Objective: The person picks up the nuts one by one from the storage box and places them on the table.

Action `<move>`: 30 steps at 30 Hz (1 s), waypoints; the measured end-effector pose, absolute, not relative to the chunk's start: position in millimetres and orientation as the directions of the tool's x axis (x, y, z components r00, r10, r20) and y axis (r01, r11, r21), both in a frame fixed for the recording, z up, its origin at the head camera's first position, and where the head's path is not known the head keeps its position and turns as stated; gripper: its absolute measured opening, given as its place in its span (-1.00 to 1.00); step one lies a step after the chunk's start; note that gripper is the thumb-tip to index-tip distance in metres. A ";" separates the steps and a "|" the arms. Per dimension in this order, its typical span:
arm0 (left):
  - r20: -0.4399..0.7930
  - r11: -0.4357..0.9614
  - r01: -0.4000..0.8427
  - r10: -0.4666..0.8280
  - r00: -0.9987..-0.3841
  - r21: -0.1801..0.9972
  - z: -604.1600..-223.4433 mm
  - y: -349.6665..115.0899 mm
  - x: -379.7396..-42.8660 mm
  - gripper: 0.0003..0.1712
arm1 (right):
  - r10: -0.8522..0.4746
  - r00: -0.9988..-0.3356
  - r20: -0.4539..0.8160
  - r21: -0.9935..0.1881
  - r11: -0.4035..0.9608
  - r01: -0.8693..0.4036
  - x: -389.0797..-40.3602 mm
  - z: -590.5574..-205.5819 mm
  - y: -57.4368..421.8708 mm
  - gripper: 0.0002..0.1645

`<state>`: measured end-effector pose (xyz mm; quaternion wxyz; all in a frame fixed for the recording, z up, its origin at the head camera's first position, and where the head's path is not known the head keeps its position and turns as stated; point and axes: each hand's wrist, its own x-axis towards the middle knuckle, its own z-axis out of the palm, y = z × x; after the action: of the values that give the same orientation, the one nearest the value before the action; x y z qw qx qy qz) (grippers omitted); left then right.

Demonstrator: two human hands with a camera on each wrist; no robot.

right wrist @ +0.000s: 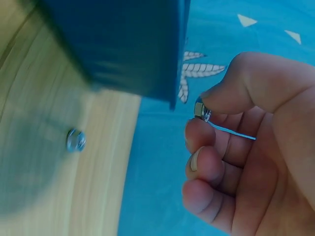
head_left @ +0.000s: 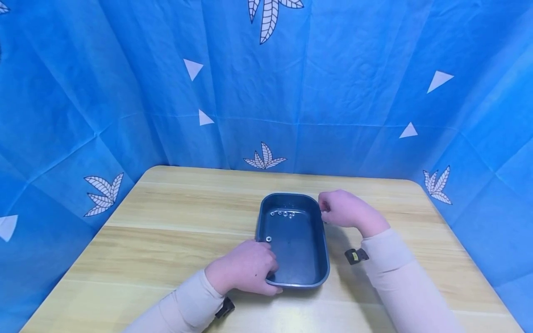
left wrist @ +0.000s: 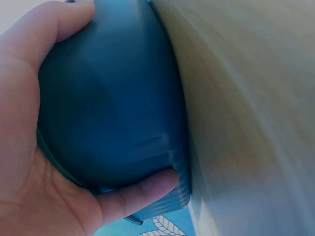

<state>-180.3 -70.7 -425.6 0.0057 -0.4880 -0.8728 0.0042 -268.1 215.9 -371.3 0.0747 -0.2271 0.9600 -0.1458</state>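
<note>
A dark blue rectangular tray [head_left: 293, 249] with rounded corners sits on the wooden table. My left hand [head_left: 251, 268] grips its near left corner, and in the left wrist view the thumb and a finger spread along the outer wall. Several small metal nuts [head_left: 285, 213] lie inside at the far end, and a single nut [head_left: 268, 239] rests by the left wall. Beside the tray's far right rim is my right hand [head_left: 343, 208]. Its thumb and index finger pinch a shiny hex nut [right wrist: 201, 110], with the other fingers curled. Another nut [right wrist: 76, 140] lies on the tabletop below this hand.
The light wooden table [head_left: 166, 217] has rounded far corners. A blue cloth [head_left: 258, 92] with white leaf and triangle prints hangs behind and at both sides. Dark wrist straps [head_left: 356, 255] show at both sleeves.
</note>
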 end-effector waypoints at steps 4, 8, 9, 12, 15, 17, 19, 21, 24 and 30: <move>0.003 0.526 0.850 0.851 -0.526 -0.015 -426.3 -71.2 -180.0 -0.42 | -0.444 -0.892 -0.081 -0.319 0.860 -0.399 -270.3 -376.0 223.2 -0.89; 0.002 0.528 0.849 0.849 -0.528 -0.020 -426.8 -71.6 -180.0 -0.41 | -0.435 -0.893 -0.113 -0.324 0.866 -0.380 -273.3 -380.3 229.9 -0.90; 0.002 0.528 0.849 0.849 -0.528 -0.020 -426.7 -71.7 -180.0 -0.41 | -0.428 -0.895 -0.122 -0.325 0.870 -0.372 -274.3 -381.8 231.6 -0.90; 0.005 0.528 0.849 0.849 -0.528 -0.018 -426.6 -71.6 -180.1 -0.41 | -0.414 -0.898 -0.149 -0.320 0.880 -0.352 -276.6 -386.2 236.6 -0.91; 0.008 0.528 0.849 0.849 -0.528 -0.015 -426.5 -71.6 -180.2 -0.41 | -0.399 -0.899 -0.179 -0.319 0.888 -0.331 -278.2 -390.4 240.3 -0.91; 0.013 0.526 0.851 0.851 -0.526 -0.017 -427.0 -71.5 -180.6 -0.40 | -0.393 -0.899 -0.195 -0.317 0.893 -0.321 -279.0 -393.0 241.9 -0.91; 0.019 0.524 0.851 0.852 -0.524 -0.021 -427.5 -71.5 -180.8 -0.41 | -0.391 -0.897 -0.208 -0.318 0.894 -0.316 -280.0 -395.7 242.9 -0.90; 0.020 0.524 0.851 0.852 -0.524 -0.022 -427.9 -71.4 -181.0 -0.41 | -0.392 -0.894 -0.216 -0.314 0.895 -0.317 -281.1 -398.4 243.8 -0.90; 0.013 0.527 0.849 0.850 -0.527 -0.017 -427.6 -71.4 -181.0 -0.42 | -0.400 -0.889 -0.222 -0.306 0.894 -0.326 -282.3 -401.7 245.1 -0.91; 0.015 0.524 0.851 0.852 -0.524 -0.022 -426.3 -71.6 -180.7 -0.43 | -0.413 -0.881 -0.230 -0.286 0.894 -0.345 -284.3 -407.6 246.5 -0.91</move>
<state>-180.7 -71.6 -426.3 0.0119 -0.4877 -0.8729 0.0062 -284.3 246.5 -407.6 0.1437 -0.1968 0.9625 -0.1193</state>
